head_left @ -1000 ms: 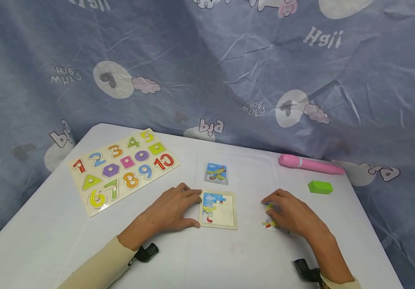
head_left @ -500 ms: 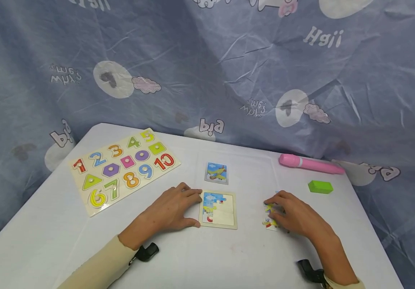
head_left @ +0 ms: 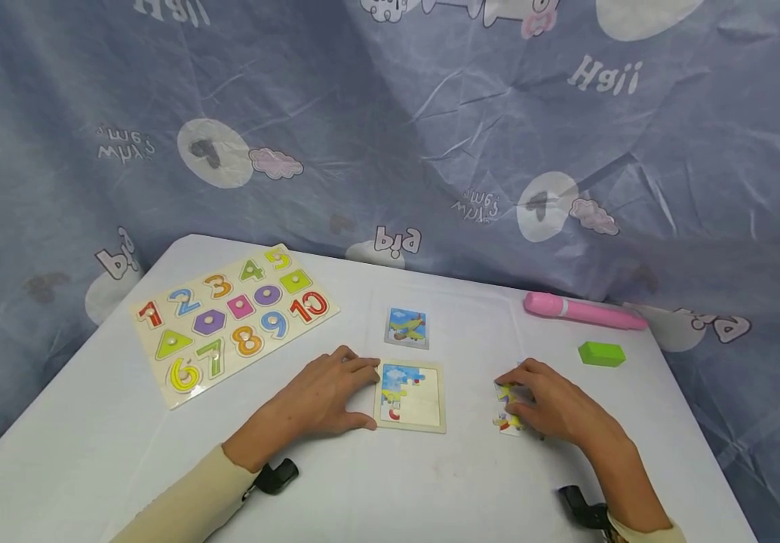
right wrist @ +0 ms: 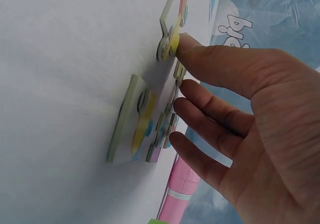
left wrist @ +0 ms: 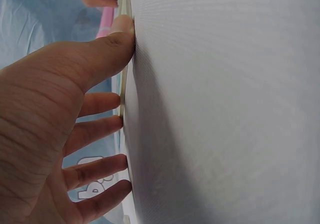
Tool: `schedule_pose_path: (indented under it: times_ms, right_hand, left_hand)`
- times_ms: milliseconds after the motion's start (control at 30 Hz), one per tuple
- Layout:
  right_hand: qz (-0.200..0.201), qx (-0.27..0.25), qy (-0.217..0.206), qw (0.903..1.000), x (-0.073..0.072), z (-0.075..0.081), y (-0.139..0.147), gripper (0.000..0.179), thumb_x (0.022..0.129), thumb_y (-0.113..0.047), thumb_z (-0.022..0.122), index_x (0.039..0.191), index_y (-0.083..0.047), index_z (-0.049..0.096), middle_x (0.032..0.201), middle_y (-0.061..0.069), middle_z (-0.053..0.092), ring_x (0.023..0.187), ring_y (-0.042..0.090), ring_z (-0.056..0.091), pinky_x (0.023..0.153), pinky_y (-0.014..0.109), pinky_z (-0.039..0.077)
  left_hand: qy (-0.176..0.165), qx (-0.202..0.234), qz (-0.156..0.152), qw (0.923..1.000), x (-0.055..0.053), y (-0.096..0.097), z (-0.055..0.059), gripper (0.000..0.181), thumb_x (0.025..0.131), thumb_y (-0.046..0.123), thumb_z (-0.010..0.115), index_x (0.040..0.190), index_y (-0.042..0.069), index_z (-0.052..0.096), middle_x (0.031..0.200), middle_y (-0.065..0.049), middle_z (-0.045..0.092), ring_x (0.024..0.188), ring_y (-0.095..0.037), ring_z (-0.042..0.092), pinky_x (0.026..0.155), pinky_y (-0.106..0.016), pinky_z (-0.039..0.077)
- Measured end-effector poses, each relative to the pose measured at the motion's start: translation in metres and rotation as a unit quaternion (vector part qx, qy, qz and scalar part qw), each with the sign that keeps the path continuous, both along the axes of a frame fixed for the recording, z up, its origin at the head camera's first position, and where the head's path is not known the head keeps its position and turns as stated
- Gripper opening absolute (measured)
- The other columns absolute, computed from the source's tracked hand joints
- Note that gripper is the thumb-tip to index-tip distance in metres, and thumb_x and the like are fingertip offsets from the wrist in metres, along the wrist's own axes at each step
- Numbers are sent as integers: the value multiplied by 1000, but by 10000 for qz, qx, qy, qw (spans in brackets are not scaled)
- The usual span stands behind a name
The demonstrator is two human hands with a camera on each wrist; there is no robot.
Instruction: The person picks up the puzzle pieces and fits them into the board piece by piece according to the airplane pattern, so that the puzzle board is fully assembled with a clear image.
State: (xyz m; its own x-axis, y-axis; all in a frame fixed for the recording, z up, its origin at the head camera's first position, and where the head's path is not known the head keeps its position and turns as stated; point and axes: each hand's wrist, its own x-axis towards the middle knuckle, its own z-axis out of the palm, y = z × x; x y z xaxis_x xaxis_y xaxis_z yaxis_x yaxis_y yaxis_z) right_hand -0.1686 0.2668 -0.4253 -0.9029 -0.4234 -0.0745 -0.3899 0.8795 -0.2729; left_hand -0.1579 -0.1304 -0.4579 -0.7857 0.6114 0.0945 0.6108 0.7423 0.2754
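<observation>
In the head view my left hand (head_left: 325, 391) rests beside a wooden puzzle frame (head_left: 443, 400), its fingertips and thumb touching the left edge. Joined airplane pieces (head_left: 390, 392) fill the frame's left and upper part; bare wood shows elsewhere. My right hand (head_left: 553, 400) is low over loose jigsaw pieces (head_left: 508, 424), with index finger and thumb spread around a yellow-and-white jigsaw piece (head_left: 504, 392). In the right wrist view the thumb touches a yellow-marked piece, while the other visible fingers extend loosely near several pieces (right wrist: 135, 119). The right palm hides some pieces in the head view.
Behind the frame lies an airplane picture card (head_left: 406, 327). A number-and-shape peg board (head_left: 234, 320) occupies the left side. At the right are a pink marker-shaped stick (head_left: 583, 311) and a green block (head_left: 602, 354). A patterned curtain (head_left: 390, 136) hangs behind the table.
The right hand has shifted slightly to the right, uncovering a little more of the loose pieces. The left hand and the frame stay in place.
</observation>
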Motion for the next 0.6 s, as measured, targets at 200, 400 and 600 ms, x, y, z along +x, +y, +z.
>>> schedule_pose_path:
  times_ms: [200,400,600]
  right_hand:
    - [-6,-23,49,10000,-1,-1,1,39,90,-16,87,127,-14,77,118,2,64,99,14,61,86,42,56]
    - [-34,-68,120,9999,-1,-1,-2,39,91,-18,87,128,-15,76,118,1,62,99,12,62,87,43,55]
    - [-21,-131,179,9998,0,-1,-7,40,91,-19,87,130,-16,76,121,-1,62,102,13,64,88,43,56]
  left_hand:
    - [51,-31,-6,10000,1,0,0,67,85,61,86,138,22,71,157,-1,60,130,-23,57,97,-42,55]
    - [-12,22,-34,10000,1,-1,-1,67,85,60,86,138,21,70,157,-1,60,130,-23,56,97,-42,54]
    - [44,32,-64,10000,1,0,-1,67,86,60,86,138,21,70,157,-2,61,129,-24,57,96,-42,55]
